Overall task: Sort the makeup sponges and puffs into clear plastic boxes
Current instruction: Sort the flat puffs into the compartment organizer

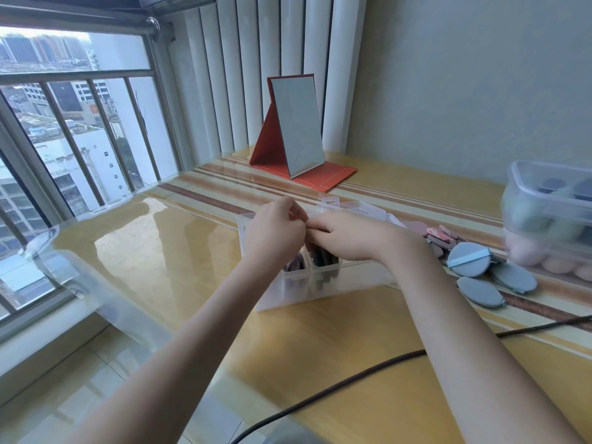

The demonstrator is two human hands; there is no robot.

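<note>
A clear plastic divided box (320, 286) stands in the middle of the table with dark and pink puffs in its compartments. My left hand (275, 232) and my right hand (349, 233) meet over the box's top, fingers curled and fingertips together; what they pinch is hidden between them. Three blue-grey puffs (469, 259) lie on the table to the right of the box, with pink and mauve puffs (440, 237) just behind them. A second clear box (551, 216) at the right edge holds pink and green egg sponges.
A red folding mirror (299, 136) stands at the back of the table. A dark cable (352, 376) runs across the near right of the tabletop. A window with railings lies to the left, beyond the table's left edge (96, 293).
</note>
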